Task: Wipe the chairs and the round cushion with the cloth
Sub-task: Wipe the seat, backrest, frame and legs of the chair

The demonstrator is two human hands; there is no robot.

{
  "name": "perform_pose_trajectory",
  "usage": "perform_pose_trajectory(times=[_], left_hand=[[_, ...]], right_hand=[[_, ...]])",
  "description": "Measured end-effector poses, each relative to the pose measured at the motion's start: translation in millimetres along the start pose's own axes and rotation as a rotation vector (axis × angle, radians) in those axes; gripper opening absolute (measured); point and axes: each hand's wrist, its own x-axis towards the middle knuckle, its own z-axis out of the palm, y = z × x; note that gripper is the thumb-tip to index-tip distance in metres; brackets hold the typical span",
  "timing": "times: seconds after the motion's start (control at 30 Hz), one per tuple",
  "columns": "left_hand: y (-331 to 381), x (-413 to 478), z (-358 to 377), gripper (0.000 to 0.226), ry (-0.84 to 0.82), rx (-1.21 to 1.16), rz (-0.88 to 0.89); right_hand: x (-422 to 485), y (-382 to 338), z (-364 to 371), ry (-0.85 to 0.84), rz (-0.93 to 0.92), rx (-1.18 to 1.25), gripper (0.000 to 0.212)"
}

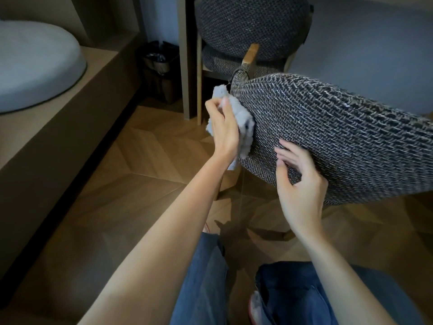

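Head view: my left hand (pixel 223 127) is clamped on the fluffy pale grey cloth (pixel 243 123), pressing it against the rounded edge of the dark grey woven-fabric chair (pixel 339 127) just to that hand's right. My right hand (pixel 302 184) lies on the same weave nearer me, fingers apart and holding nothing.

My worries from here:
- The cloth is bunched, and a loose tail hangs below my left hand. A hard stroke could drag it out of my grip onto the wooden herringbone floor (pixel 150 146) beneath.
- Only a small patch of cloth meets the fabric, so I could miss strips.
- The coarse weave may snag the fluff.
- My right hand only rests on the chair, so a firm push could shift it away.

The pale blue-grey round cushion (pixel 35 66) sits well off to my left hand's left. A second woven chair (pixel 253 26) stands beyond both hands.
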Motion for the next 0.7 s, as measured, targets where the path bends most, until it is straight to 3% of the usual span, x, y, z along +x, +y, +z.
perform_pose_trajectory(times=[0.13, 0.23, 0.33, 0.4, 0.53, 0.7], left_hand=[[12.2, 8.2, 18.6, 0.020, -0.006, -0.069, -0.026], [-1.3, 7.9, 26.8, 0.024, 0.119, -0.040, -0.094], [-10.6, 17.3, 26.5, 0.022, 0.225, 0.012, 0.033], [-22.5, 27.9, 23.3, 0.021, 0.200, 0.092, 0.064], [-56.1, 32.6, 14.2, 0.024, 0.044, 0.194, -0.081], [-31.3, 24.3, 16.5, 0.020, 0.187, 0.092, 0.015]], right_hand=[[0.1, -0.1, 0.5, -0.003, -0.005, -0.001, 0.036], [0.3, 0.1, 1.2, 0.008, -0.010, -0.011, 0.036], [1.3, 0.7, 2.8, 0.022, -0.023, -0.019, 0.035], [2.4, 1.1, 4.1, 0.029, -0.018, -0.022, 0.034], [3.6, 1.1, 4.5, 0.044, -0.032, -0.040, 0.030], [5.4, 3.8, 3.6, 0.060, -0.061, -0.048, 0.028]])
